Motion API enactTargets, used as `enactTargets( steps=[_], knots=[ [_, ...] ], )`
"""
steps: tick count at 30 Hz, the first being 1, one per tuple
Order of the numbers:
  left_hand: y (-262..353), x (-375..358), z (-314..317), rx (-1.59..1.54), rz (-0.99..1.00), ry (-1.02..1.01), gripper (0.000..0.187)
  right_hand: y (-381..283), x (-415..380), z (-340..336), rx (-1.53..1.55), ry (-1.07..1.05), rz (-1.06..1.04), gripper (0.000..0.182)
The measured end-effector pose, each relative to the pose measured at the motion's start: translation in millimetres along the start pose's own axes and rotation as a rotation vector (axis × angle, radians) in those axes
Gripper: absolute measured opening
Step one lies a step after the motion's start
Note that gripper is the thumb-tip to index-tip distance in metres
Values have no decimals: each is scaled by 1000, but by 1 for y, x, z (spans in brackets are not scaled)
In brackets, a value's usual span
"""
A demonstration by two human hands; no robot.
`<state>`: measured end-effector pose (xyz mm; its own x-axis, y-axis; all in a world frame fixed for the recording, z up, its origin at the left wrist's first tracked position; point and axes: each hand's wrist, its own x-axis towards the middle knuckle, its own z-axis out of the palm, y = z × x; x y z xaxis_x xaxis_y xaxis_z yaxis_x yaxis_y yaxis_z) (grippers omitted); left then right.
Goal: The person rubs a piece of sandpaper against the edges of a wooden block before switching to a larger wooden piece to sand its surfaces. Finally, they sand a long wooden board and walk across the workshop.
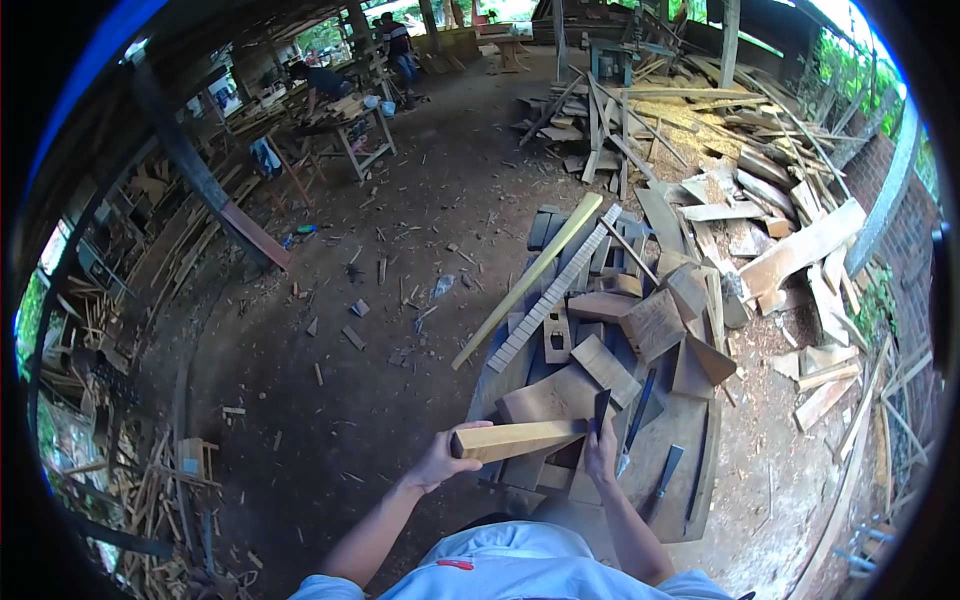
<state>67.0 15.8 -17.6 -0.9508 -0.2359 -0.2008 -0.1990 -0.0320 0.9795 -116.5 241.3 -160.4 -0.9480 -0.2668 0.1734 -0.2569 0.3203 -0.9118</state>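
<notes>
My left hand (441, 466) is wrapped round the near left end of a squared wooden block (520, 438), thumb along its side. The block lies level in front of my body, above the workbench's near left corner. At its far right end, my right hand (601, 458) is closed on a dark flat-bladed tool (601, 405) whose blade points up. Its exact kind I cannot tell. Just right of that hand, a long dark file-like bar (640, 410) rests on the workbench (690, 430). A chisel-like tool with a flat blade (670, 468) lies nearer to me.
Cut wooden blocks (655, 325) are heaped on the bench, with a long yellowish strip (530, 280) and a notched strip (555, 290) beside them. Scrap wood (800, 250) piles up at right. A slanting post (200, 160) stands left. Two people (398, 55) are far back.
</notes>
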Motion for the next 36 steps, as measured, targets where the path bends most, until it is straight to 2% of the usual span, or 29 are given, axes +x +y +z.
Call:
enactTargets(
  steps=[1,2,4,5,6,7,9,10,13,14,16,17,19,20,22,27,30,32,35,36],
  knots=[
    [-5,1,1,-167,-55,-30,69,-7,-2,-16,-115,58,-132,34],
    [-9,3,4,-181,-47,-34,69,-8,0,-34,-151,-35,-73,47],
    [-16,13,18,-428,-141,-44,69,7,6,-56,-226,-10,-40,51],
    [-17,18,26,-449,-133,-49,69,19,7,-65,-278,14,8,55],
    [-16,24,32,-484,-178,-51,67,14,12,-74,-199,8,54,66],
    [-13,30,36,-512,-223,-53,65,8,13,-84,-209,10,47,66],
    [-12,44,45,-492,-190,-95,59,-23,5,-102,-433,-46,-100,79],
    [-13,50,47,-508,-220,-117,56,-38,3,-109,-389,-198,-186,88],
    [-12,61,59,-534,-265,-172,52,-62,-8,-114,-423,-581,-325,80],
    [-8,63,62,-539,-259,-156,54,-59,-14,-113,-422,-577,-318,80],
    [-1,60,72,-563,-255,-96,57,-42,-26,-107,-338,-554,-149,69],
    [-1,58,76,-561,-254,-85,57,-37,-31,-101,-331,-562,-154,69],
    [-7,51,81,-705,-271,94,57,-24,-44,-91,-310,-430,-92,53],
    [-14,48,80,-700,-282,118,55,-2,-51,-84,-306,-437,-91,53],
    [-24,38,81,-685,-278,148,55,40,-58,-72,-480,-529,180,43],
    [-33,1,75,-648,-281,191,49,40,-66,-71,-447,-523,228,42],
    [-49,-20,70,-641,-297,360,35,55,-64,-66,-452,-516,245,44],
    [-57,-32,68,-646,-317,408,34,62,-68,-65,-472,-518,256,45],
    [-61,-45,64,-646,-333,454,31,60,-66,-65,-356,-441,237,43],
    [-61,-46,63,-649,-330,460,30,62,-65,-62,-288,-355,276,42]
  ],
)
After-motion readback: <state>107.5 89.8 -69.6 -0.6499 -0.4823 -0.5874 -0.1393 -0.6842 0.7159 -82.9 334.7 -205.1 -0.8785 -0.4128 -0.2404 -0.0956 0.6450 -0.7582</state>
